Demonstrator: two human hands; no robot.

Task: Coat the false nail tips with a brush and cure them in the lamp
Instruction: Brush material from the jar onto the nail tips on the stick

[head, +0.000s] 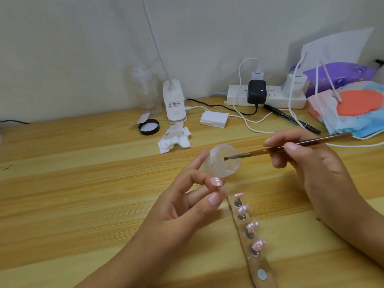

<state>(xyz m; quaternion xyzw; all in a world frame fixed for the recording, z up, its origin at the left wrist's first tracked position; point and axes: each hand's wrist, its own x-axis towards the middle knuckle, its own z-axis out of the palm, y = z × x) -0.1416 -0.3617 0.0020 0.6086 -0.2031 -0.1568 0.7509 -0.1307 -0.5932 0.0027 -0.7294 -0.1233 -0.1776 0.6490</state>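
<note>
Now, on the wooden bench, your right hand closes thumb and fingers around the brush, and your left hand pinches one pink nail tip by its stand. The clear strip with four more pink tips lies between your hands. The open jar sits just beyond the left fingers; the bristles dip into it.

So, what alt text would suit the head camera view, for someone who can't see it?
A person's right hand dips a brush into a small frosted jar while the left hand pinches a pink false nail tip. Four more pink tips stand on a clear strip on the wooden table.
</note>
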